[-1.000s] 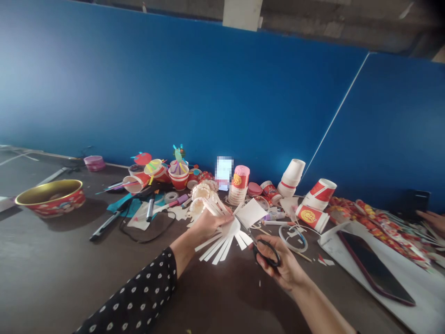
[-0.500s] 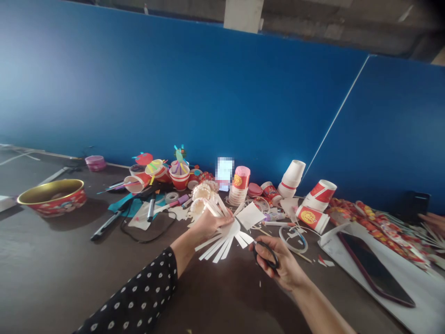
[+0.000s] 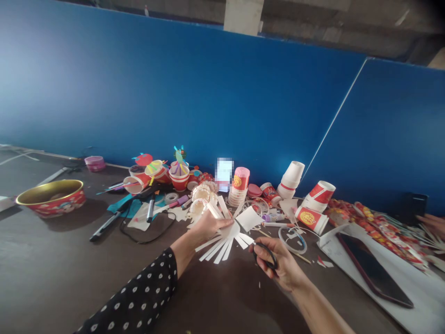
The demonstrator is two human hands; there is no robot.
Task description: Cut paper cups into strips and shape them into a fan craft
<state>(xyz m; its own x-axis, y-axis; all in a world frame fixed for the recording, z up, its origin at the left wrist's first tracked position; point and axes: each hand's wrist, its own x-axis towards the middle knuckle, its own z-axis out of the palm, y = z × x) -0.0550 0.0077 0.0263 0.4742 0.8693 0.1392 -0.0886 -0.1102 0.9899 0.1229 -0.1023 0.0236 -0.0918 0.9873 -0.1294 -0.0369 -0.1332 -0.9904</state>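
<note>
My left hand (image 3: pixel 207 227) is closed on a white paper cup cut into strips (image 3: pixel 226 239), which fan out around its base. One wider uncut flap (image 3: pixel 249 218) sticks out on the right side of the cup. My right hand (image 3: pixel 280 264) grips a pair of black-handled scissors (image 3: pixel 266 256), its fingers through the loops. The scissors point up and left at the strips beside the flap; their blades are hard to make out against the white paper.
Behind my hands stand a stack of cups (image 3: pixel 239 185) and a lit, blurred screen (image 3: pixel 224 174). A red and gold tin (image 3: pixel 52 199) is at left, with markers (image 3: pixel 107 222) nearby. At right, a phone (image 3: pixel 375 269) lies on a white tray (image 3: pixel 330 243); another person's hand (image 3: pixel 433 225) shows at the edge.
Both hands stay nearly in place with the cut cup and scissors. My left fingers have shifted slightly on the cup, and the strips above them are spread a little wider.
</note>
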